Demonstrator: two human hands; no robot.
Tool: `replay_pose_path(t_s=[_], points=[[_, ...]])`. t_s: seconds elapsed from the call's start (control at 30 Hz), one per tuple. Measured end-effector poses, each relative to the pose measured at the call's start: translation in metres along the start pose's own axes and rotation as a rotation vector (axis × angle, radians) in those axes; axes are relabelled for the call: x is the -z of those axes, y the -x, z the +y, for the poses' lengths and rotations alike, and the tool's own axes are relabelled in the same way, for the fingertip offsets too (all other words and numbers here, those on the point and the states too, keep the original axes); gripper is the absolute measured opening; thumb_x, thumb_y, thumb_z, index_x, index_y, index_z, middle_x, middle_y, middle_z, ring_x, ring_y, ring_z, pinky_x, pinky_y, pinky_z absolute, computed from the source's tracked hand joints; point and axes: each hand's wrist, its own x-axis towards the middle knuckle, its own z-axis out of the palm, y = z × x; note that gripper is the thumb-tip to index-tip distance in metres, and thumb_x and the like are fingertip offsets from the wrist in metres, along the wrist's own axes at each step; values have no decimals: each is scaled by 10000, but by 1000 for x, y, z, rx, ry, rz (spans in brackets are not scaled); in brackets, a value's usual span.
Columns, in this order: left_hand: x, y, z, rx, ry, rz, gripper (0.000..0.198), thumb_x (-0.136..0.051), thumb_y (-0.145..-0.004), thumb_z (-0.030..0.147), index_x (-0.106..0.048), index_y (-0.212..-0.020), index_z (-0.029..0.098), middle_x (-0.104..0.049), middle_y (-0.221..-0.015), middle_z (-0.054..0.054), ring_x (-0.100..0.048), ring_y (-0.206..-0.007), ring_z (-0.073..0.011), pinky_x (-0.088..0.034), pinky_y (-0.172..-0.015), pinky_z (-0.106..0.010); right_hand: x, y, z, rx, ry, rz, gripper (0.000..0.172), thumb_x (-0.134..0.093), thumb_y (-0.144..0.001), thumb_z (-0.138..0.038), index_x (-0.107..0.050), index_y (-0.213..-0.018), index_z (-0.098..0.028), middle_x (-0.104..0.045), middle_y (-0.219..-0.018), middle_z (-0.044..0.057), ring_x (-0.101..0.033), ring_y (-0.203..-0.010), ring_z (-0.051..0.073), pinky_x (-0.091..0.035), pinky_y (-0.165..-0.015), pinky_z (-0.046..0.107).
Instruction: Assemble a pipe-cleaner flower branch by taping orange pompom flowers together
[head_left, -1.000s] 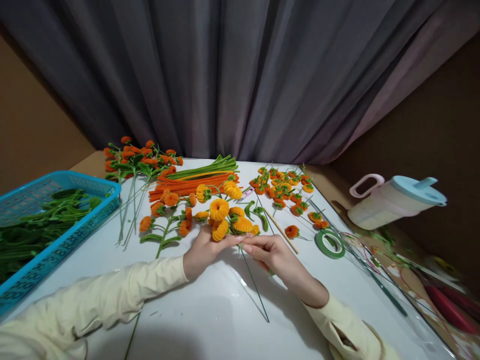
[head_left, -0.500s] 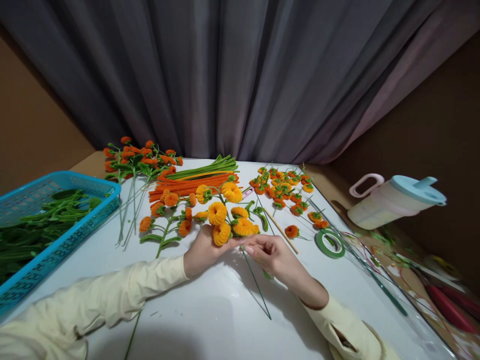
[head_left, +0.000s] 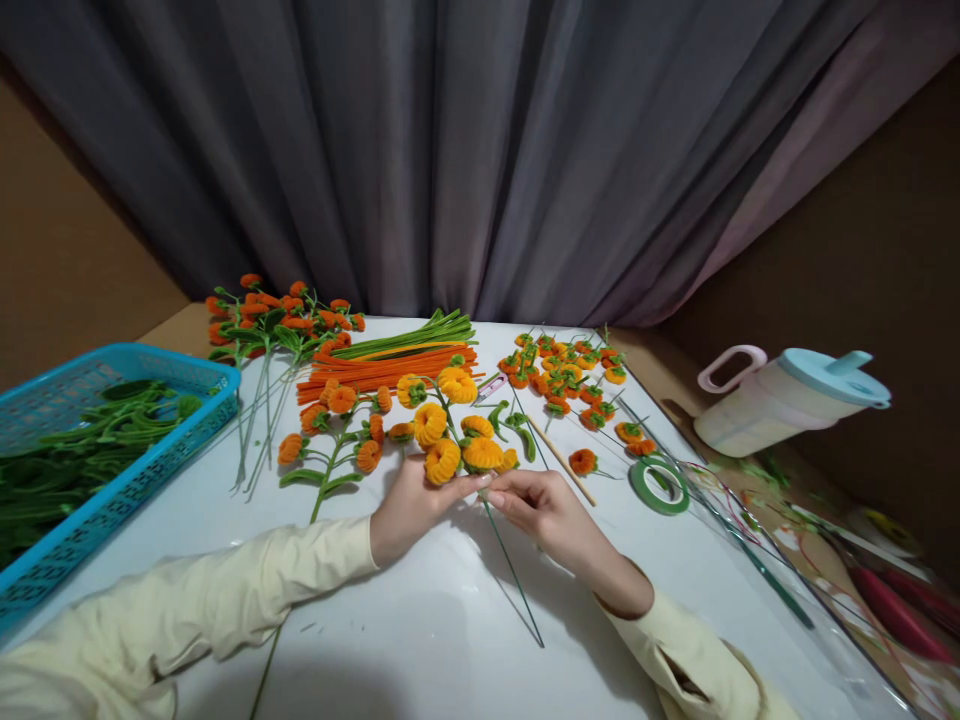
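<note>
A branch of yellow-orange chenille-stem flowers [head_left: 430, 425] rises above my two hands near the middle of the white table. My left hand [head_left: 414, 508] is closed around its stem just below the blooms. Close beside it, my right hand [head_left: 541, 508] pinches at the same stem, thumb against fingers; whether a strip of tape lies between them I cannot make out. Below the hands the thin dark green wire stem [head_left: 514, 577] slants down to the right. Behind my left hand lies a finished-looking orange flower branch [head_left: 330, 462] with green leaves.
A blue basket [head_left: 225, 385] of green leaves stands left. Orange chenille stems [head_left: 386, 370], green ones [head_left: 420, 335] and orange flower stalks [head_left: 277, 315] lie behind. Loose small flowers [head_left: 570, 375], green tape [head_left: 660, 486], a wooden stick [head_left: 562, 460] and a tumbler [head_left: 787, 405] are right.
The yellow-orange flowers have turned and shifted slightly left in my hands. Both hands stay close together at the stem, with the right fingers slightly moved.
</note>
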Motion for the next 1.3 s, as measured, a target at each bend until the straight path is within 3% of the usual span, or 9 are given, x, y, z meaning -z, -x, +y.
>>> replay_pose_path(t_s=[0.13, 0.3, 0.43, 0.57, 0.73, 0.9, 1.07, 1.17, 1.3], points=[[0, -1, 3, 36, 123, -30, 271, -731, -608, 292, -634, -789, 115, -692, -833, -70, -619, -863, -231, -479, -803, -323, 4, -2, 7, -50, -187, -84, 278, -581, -788, -382, -630, -769, -109, -363, -421, -86, -264, -358, 37, -172, -370, 190], [-1, 3, 6, 38, 234, -154, 268, -739, -598, 232, -653, -828, 124, -683, -888, -62, -618, -838, -206, -482, -787, -301, 11, -10, 20, -123, -490, -382, 254, -641, -753, -334, -652, -784, -82, -461, -375, -69, -265, -272, 18, -127, -304, 166], [-4, 5, 8, 21, 207, -227, 174, -725, -610, 212, -670, -748, 121, -680, -759, -41, -613, -730, -182, -487, -709, -268, 3, -16, 29, -169, -735, -596, 278, -693, -662, -344, -630, -653, -74, -475, -352, -55, -221, -235, 6, -161, -276, 159], [-6, 5, 13, 0, 196, -254, 115, -717, -607, 197, -655, -675, 128, -650, -650, -15, -573, -625, -145, -480, -636, -234, -8, -17, 33, -198, -806, -697, 250, -668, -624, -351, -583, -604, -116, -352, -280, -101, -208, -231, 21, -235, -278, 158], [-6, 4, 21, -60, 135, -379, 144, -733, -565, 235, -654, -646, 145, -650, -637, -22, -587, -664, -187, -491, -635, -243, -26, -7, 33, -231, -849, -840, 218, -667, -564, -310, -535, -523, -142, -347, -258, -84, -243, -218, 41, -212, -269, 174], [-6, -3, 22, 10, 195, -526, 264, -756, -545, 303, -694, -739, 134, -679, -734, -55, -624, -750, -227, -509, -700, -290, -43, 6, 18, -152, -924, -632, 304, -675, -525, -354, -470, -410, -160, -288, -264, -91, -227, -236, 30, -196, -293, 189], [-7, -18, 22, -34, 252, -407, 203, -750, -564, 261, -709, -724, 143, -698, -735, -44, -640, -778, -227, -506, -718, -282, -30, 1, -1, -63, -887, -263, 226, -662, -550, -237, -489, -436, -149, -352, -309, -74, -269, -279, 33, -176, -340, 205], [-7, -21, 21, -12, 264, -352, 136, -711, -625, 271, -699, -625, 135, -666, -613, 3, -629, -696, -190, -484, -693, -256, -17, -7, -3, -32, -841, -124, 202, -672, -592, -239, -518, -498, -147, -376, -324, -76, -258, -295, 35, -166, -358, 208], [-7, -19, 19, -28, 163, -273, 207, -686, -673, 312, -691, -634, 109, -644, -601, -11, -579, -604, -139, -459, -615, -232, -10, -10, -1, 31, -547, 88, 278, -651, -699, -334, -558, -526, -137, -392, -360, -62, -270, -330, 45, -155, -385, 223]])
